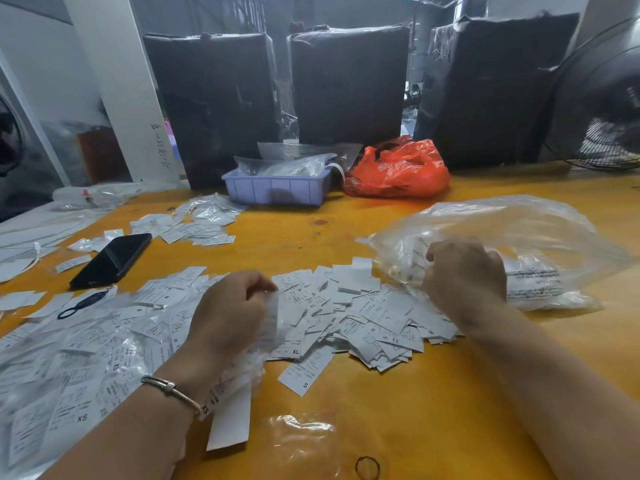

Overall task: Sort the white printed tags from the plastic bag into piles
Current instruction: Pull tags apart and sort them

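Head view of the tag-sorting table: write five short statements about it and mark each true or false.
1. The right hand grips the mouth of the clear plastic bag. True.
2. The black phone lies inside the lavender tray. False: it lies on the yellow table, left of the tag heap.
3. The left hand holds a white printed tag. True.
4. The orange bag sits left of the tray. False: it sits to the tray's right.
5. A bracelet is on the right wrist. False: it is on the left wrist.
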Action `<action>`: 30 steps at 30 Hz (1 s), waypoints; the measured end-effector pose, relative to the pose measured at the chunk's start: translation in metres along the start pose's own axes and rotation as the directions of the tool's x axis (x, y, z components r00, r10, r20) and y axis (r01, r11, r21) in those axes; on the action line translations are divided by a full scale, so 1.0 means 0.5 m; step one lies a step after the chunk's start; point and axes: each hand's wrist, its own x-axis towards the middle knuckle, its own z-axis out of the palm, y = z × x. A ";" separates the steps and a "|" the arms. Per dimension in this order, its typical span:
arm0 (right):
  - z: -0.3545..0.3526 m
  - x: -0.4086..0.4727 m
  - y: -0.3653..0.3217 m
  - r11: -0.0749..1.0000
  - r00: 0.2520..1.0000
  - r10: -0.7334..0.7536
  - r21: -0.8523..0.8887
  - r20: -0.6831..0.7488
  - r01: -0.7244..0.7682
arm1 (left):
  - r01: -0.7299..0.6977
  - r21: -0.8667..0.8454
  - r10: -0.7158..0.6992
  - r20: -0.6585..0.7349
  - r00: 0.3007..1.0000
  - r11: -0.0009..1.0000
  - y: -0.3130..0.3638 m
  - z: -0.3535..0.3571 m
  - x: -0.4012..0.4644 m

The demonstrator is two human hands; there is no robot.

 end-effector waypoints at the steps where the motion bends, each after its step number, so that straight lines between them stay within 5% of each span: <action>1: 0.003 0.003 0.008 0.999 1.000 0.020 -0.034 0.017 -0.019 | 0.011 0.071 -0.010 -0.009 1.000 0.997 -0.003 -0.002 0.001; 5: 0.013 0.014 0.042 0.990 0.994 0.111 -0.086 0.027 -0.108 | 0.042 0.287 -0.038 -0.019 0.999 0.957 -0.010 -0.007 0.004; 9: 0.019 0.024 0.051 0.967 0.974 0.201 -0.178 0.108 -0.180 | 0.033 0.316 -0.028 -0.020 0.999 0.948 -0.009 -0.002 0.003; 20: 0.041 0.038 0.069 0.970 0.985 0.162 -0.193 0.051 -0.150 | -0.112 -0.002 0.112 0.023 0.993 0.994 0.006 0.006 -0.011; 25: 0.035 0.032 0.057 0.966 0.967 0.193 0.203 -0.165 -0.158 | -0.182 -0.075 0.186 0.046 0.981 0.980 0.010 0.007 -0.015; 30: 0.007 -0.013 -0.008 0.810 0.998 -0.007 0.585 -0.060 0.041 | -0.248 -0.096 0.256 0.082 0.963 0.964 0.009 0.014 -0.016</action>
